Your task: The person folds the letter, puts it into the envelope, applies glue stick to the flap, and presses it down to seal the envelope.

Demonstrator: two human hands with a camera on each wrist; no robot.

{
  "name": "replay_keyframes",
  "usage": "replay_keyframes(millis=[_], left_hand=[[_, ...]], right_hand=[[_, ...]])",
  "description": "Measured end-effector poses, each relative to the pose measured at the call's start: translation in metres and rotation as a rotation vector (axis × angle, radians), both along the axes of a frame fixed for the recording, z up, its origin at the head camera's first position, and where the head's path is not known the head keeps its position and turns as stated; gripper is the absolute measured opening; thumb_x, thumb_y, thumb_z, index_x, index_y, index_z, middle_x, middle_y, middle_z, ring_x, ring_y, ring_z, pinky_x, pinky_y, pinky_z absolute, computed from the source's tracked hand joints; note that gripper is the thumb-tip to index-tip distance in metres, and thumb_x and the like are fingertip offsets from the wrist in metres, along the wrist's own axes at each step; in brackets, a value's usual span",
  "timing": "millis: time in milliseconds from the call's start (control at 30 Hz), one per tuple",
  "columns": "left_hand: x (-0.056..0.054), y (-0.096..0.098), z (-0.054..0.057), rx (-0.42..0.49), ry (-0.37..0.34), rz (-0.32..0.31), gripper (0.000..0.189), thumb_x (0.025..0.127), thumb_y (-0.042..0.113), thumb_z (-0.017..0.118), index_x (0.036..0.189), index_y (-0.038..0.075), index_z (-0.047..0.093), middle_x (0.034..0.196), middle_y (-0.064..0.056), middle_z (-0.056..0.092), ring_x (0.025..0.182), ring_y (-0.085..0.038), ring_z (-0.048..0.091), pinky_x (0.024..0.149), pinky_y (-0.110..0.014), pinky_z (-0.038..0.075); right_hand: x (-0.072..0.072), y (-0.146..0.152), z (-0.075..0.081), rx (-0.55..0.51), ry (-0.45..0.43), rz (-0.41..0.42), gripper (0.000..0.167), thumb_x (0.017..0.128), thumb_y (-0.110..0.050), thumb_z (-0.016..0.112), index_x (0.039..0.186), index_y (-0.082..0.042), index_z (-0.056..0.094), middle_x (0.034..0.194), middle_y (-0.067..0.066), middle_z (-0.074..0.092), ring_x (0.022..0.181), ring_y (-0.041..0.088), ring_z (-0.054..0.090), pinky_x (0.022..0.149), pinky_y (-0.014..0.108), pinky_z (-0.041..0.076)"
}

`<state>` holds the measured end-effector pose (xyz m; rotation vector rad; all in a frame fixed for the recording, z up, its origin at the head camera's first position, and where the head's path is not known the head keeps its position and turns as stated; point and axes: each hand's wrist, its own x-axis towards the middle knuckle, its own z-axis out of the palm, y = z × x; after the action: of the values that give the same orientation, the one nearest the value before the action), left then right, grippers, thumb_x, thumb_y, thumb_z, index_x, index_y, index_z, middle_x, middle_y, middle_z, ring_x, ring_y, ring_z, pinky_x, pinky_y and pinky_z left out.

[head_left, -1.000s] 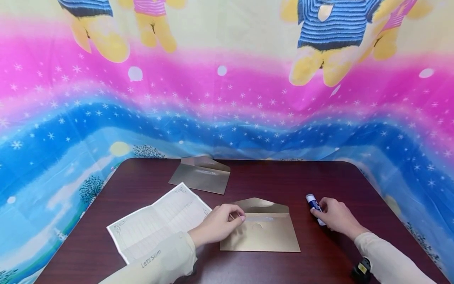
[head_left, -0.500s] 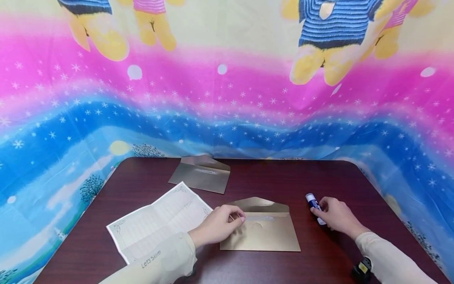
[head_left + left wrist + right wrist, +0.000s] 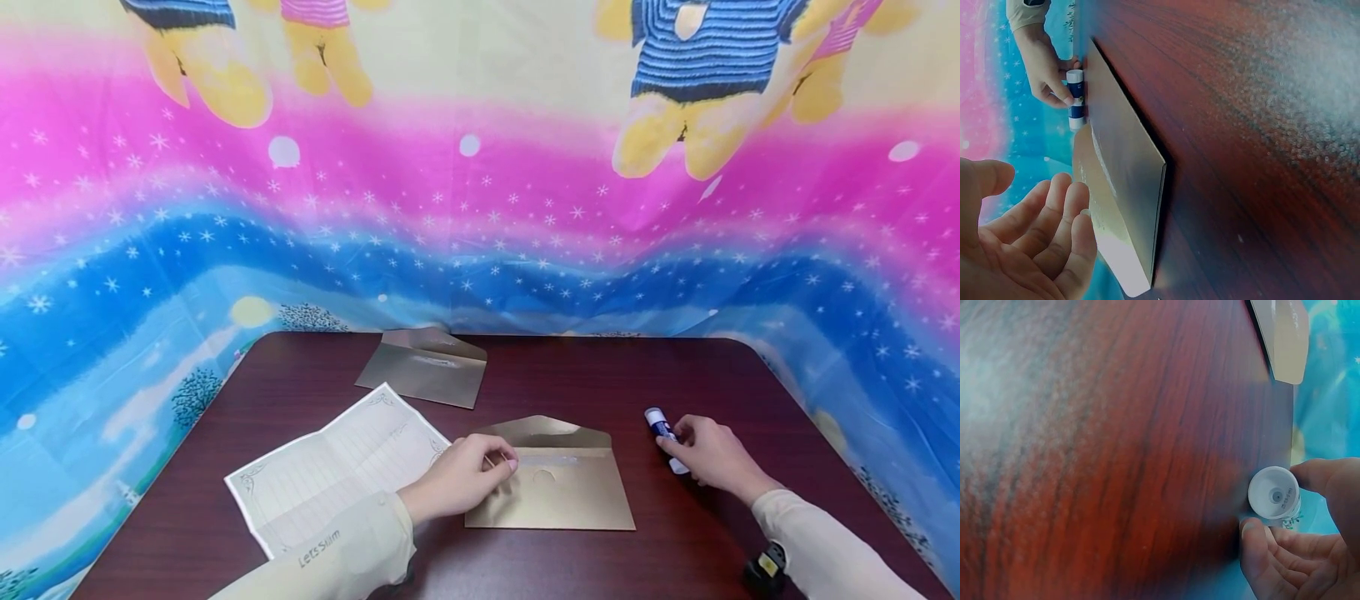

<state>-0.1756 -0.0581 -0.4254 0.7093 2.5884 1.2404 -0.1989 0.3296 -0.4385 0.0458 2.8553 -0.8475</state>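
The right hand [image 3: 712, 454] pinches a white-and-blue cylindrical plastic glue stick [image 3: 661, 427] between thumb and fingers; whether the stick touches the dark red wood-grain counter [image 3: 577, 562] I cannot tell. The left hand [image 3: 463, 471] has loosely bent fingers, thumb apart, and grips nothing. Beneath and to the right of it lies a flat gold paper envelope [image 3: 570, 500] with its flap unfolded, away from the person. A creased cream sheet of lined paper [image 3: 341, 462] with an ornate border lies left of that hand, partly under the sleeve; a second gold paper envelope [image 3: 427, 379] lies beyond it.

The glue stick should be light, rigid and rather smooth, prone to rolling, so its mid-barrel suits a pinch. The near envelope looks thin and easily creased; best steadied flat near an edge.
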Motion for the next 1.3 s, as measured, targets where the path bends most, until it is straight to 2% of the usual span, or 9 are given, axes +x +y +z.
replay_keyframes(millis=[300, 567, 733, 833, 967, 1300], left_hand=[[-0.0009, -0.0005, -0.0024, 0.005, -0.004, -0.002, 0.02, 0.098, 0.024, 0.062, 0.105, 0.01, 0.074, 0.084, 0.0, 0.075, 0.065, -0.004, 0.065, 0.066, -0.018, 0.046], [-0.0005, -0.0004, -0.0033, 0.017, -0.019, -0.002, 0.02, 0.098, 0.023, 0.062, 0.106, 0.009, 0.073, 0.083, -0.001, 0.075, 0.066, -0.013, 0.07, 0.064, -0.018, 0.046], [0.0, -0.0004, -0.0042, 0.016, -0.02, -0.004, 0.02, 0.099, 0.023, 0.062, 0.106, 0.009, 0.073, 0.084, -0.001, 0.075, 0.064, -0.006, 0.067, 0.065, -0.018, 0.046], [0.0002, -0.0007, -0.0051, 0.019, -0.022, -0.003, 0.02, 0.099, 0.023, 0.062, 0.106, 0.008, 0.073, 0.084, -0.001, 0.075, 0.065, -0.007, 0.067, 0.066, -0.018, 0.047], [0.0009, -0.0015, -0.006, 0.027, -0.032, -0.003, 0.02, 0.098, 0.023, 0.063, 0.106, 0.008, 0.073, 0.083, -0.002, 0.074, 0.067, -0.013, 0.07, 0.066, -0.019, 0.047], [0.0013, -0.0007, -0.0045, 0.027, -0.04, -0.002, 0.019, 0.098, 0.022, 0.063, 0.105, 0.007, 0.073, 0.084, -0.003, 0.075, 0.066, -0.014, 0.07, 0.064, -0.018, 0.046]], right_hand=[[-0.0009, 0.0005, -0.0022, 0.012, 0.007, -0.005, 0.044, 0.097, -0.029, 0.066, 0.119, 0.008, 0.057, 0.084, 0.009, 0.062, 0.057, 0.017, 0.058, 0.051, 0.033, 0.054], [0.0, 0.0005, -0.0031, 0.013, 0.017, -0.002, 0.042, 0.097, -0.027, 0.066, 0.12, 0.007, 0.057, 0.084, 0.009, 0.063, 0.057, 0.017, 0.058, 0.051, 0.033, 0.053], [0.0011, 0.0009, -0.0033, 0.014, 0.029, 0.008, 0.029, 0.098, -0.023, 0.064, 0.109, 0.004, 0.062, 0.076, 0.006, 0.062, 0.056, 0.017, 0.058, 0.05, 0.032, 0.053], [0.0012, 0.0036, -0.0023, 0.031, 0.031, 0.012, 0.024, 0.098, -0.021, 0.063, 0.104, 0.002, 0.063, 0.072, 0.005, 0.061, 0.056, 0.017, 0.057, 0.05, 0.031, 0.052], [0.0024, 0.0078, -0.0013, 0.042, 0.032, 0.003, 0.026, 0.099, -0.022, 0.062, 0.106, 0.003, 0.062, 0.074, 0.005, 0.061, 0.057, 0.017, 0.056, 0.05, 0.031, 0.051], [0.0013, 0.0082, -0.0033, 0.044, 0.036, -0.002, 0.029, 0.098, -0.026, 0.062, 0.106, 0.002, 0.062, 0.076, 0.006, 0.062, 0.057, 0.017, 0.057, 0.051, 0.032, 0.053]])
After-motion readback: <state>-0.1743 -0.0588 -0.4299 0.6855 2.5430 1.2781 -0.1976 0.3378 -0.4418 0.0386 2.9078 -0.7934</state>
